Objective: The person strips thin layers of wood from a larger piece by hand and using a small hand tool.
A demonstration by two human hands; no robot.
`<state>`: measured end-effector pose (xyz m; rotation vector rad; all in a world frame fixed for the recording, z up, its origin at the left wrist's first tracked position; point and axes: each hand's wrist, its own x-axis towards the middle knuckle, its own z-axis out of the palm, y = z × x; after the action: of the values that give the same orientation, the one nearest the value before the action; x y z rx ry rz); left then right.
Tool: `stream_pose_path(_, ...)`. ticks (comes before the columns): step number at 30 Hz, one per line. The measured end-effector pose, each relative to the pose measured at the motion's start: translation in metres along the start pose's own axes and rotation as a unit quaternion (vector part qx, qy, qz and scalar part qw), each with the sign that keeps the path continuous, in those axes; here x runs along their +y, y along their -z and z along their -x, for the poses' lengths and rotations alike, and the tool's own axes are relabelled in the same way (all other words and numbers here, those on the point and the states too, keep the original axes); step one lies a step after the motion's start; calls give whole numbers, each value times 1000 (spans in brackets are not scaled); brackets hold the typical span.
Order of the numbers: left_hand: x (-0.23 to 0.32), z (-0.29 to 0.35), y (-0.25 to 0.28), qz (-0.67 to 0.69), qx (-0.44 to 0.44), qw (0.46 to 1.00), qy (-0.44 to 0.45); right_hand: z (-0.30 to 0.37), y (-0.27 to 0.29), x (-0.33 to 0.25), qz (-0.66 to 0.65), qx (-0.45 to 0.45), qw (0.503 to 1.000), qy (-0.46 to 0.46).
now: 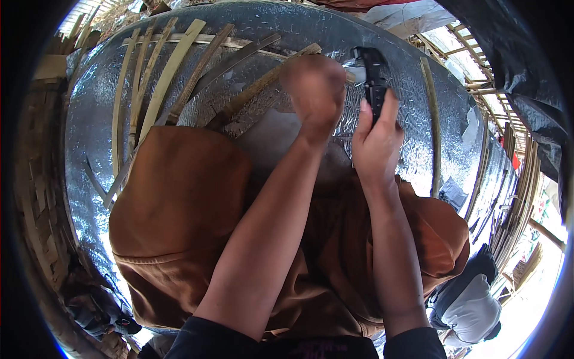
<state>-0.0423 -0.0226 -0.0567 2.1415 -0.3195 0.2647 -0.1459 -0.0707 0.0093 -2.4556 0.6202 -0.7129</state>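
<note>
silvery floor sheet (pixel 409 146), woven bamboo wall (pixel 39 200), bright daylight (pixel 529 311)

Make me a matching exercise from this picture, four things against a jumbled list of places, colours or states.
Things:
1. Black tool
2. Ground sheet
3. Leg clothing
4. Left hand

Descriptions:
A. Brown
B. Blurred, just left of the tool
C. In the right hand
D. Silvery, under the bamboo strips

Pairs: 1-C, 2-D, 3-A, 4-B
</note>
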Motion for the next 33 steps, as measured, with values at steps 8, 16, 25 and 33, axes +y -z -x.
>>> stream_pose_path(8,-2,0,3,-2,6,1000,-7,1,-1,0,8,4,1000,6)
stream_pose_path(16,3,-3,1,-15,-8,1000,8,-1,2,1,4,-8,1000,-13)
stream_pose_path(25,1,-2,2,-19,-3,1000,-1,-2,3,0,12,-45,999,-21)
stream_pose_path(33,2,-1,3,-21,-4,1000,-9,-3,-3,5,-23,-27,999,-14)
